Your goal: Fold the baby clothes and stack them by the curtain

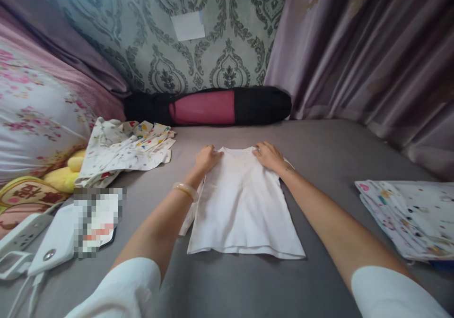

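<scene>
1. From my remote view through the head camera, I look down on a grey bed (329,152) with a small white shirt (241,204) spread flat in the middle, collar end away from me and hem toward me
2. My left hand (209,158) rests on the shirt's left shoulder. Its fingers (217,156) curl lightly toward the collar and touch the cloth. I cannot tell whether they pinch it
3. A pale bracelet (186,190) sits on the left wrist
4. My right hand (269,156) lies on the shirt's right shoulder. Its fingers (258,150) are stretched out, close together and flat on the fabric, gripping nothing
5. Left of the shirt and apart from it lies a crumpled printed garment (124,150), beside a yellow plush toy (65,174) and a floral pillow (35,119)
6. At the right edge of the bed sits a folded printed cloth (407,219), well apart from the shirt
7. Behind the shirt, against the patterned wall, lies a black and pink roll bag (209,106)
8. A white power strip (21,233) lies at the near left
</scene>
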The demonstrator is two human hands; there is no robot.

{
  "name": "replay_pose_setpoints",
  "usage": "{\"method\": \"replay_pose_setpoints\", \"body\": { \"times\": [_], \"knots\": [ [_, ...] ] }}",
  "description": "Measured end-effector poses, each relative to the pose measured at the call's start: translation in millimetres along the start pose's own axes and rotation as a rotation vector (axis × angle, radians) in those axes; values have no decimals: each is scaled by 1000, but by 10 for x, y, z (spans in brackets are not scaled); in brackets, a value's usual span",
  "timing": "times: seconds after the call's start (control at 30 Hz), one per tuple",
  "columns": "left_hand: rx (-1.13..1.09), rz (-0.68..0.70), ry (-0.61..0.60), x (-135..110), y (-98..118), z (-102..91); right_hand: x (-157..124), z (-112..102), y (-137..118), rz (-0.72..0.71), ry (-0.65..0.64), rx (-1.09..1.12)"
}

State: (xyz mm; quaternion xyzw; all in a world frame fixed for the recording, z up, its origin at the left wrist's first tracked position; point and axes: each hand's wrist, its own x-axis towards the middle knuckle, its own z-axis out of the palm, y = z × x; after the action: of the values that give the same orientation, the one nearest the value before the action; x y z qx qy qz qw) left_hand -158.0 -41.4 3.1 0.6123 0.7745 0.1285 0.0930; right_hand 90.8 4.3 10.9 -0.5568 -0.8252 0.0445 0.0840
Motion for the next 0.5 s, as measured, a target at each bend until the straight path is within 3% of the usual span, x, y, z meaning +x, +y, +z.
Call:
{"method": "replay_pose_setpoints", "body": {
  "times": [0.17,0.37,0.5],
  "knots": [
    [-16,53,18,13,6,36,48,104,-53,7,30,-32],
    [37,43,97,15,33,45,88,163,-37,-15,154,-65],
    [67,30,50,38,43,69,117,160,-33,34,70,-28]
  ]
}}
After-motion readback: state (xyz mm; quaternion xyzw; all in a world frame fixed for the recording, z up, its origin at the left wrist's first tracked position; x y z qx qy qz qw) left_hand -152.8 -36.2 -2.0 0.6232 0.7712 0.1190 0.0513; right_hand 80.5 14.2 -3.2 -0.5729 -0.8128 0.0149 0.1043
